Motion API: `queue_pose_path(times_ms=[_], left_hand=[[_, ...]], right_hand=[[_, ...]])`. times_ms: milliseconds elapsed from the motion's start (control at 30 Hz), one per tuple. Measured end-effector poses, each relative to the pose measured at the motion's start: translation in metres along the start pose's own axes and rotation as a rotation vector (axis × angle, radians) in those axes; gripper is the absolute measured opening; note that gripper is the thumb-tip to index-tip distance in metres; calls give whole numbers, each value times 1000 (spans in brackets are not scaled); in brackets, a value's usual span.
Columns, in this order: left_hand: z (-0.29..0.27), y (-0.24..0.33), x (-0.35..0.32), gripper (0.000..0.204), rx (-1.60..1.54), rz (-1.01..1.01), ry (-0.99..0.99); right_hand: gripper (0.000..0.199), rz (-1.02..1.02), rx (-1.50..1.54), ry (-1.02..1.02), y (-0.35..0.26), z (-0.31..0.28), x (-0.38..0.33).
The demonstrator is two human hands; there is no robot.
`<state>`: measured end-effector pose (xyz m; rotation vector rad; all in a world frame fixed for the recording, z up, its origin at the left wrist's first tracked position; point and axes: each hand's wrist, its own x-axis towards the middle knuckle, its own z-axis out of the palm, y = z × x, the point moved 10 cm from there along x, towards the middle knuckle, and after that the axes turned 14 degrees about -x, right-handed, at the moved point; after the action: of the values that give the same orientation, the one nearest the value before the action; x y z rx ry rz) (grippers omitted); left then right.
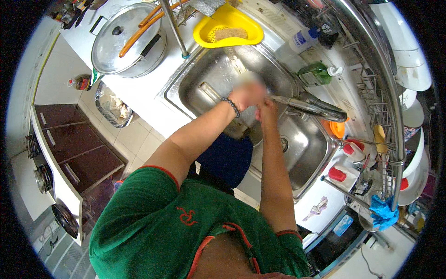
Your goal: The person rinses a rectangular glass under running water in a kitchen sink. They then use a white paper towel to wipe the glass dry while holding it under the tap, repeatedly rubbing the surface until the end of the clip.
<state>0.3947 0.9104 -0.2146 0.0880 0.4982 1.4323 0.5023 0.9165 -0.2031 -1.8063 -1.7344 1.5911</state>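
Both of my hands are close together over the left basin of a steel double sink (186,109), under the end of the faucet (297,103). My left hand (246,95), with a dark bead bracelet at its wrist, is blurred; a pale patch at its fingers looks like something held, but I cannot make out its kind. My right hand (267,110) is closed beside it, its fingers bent in toward the same spot; whatever they grip is hidden. A narrow rectangular piece (209,90) lies in the basin left of my hands.
A yellow strainer basket (227,39) with a brown scouring pad sits at the sink's far edge. Left stands a large lidded pot (130,44) with wooden sticks across it. A green soap bottle (316,74) and a wire dish rack (390,153) line the right side.
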Motion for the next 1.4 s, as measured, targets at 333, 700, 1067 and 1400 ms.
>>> queue_pose_path(times_ms=[333, 700, 1067, 1400], left_hand=[[52, 27, -16, 16, 33, -13, 170], [-22, -13, 18, 14, 110, 67, 387], [17, -27, 2, 14, -268, -44, 239], [-16, -20, 9, 8, -479, 130, 395]], right_hand=[[28, -14, 602, -30, -47, 6, 32], [23, -70, -170, 226, -25, -36, -32], [35, -452, -518, 510, -57, -41, 7], [30, -401, -422, 402, -62, -41, -25]])
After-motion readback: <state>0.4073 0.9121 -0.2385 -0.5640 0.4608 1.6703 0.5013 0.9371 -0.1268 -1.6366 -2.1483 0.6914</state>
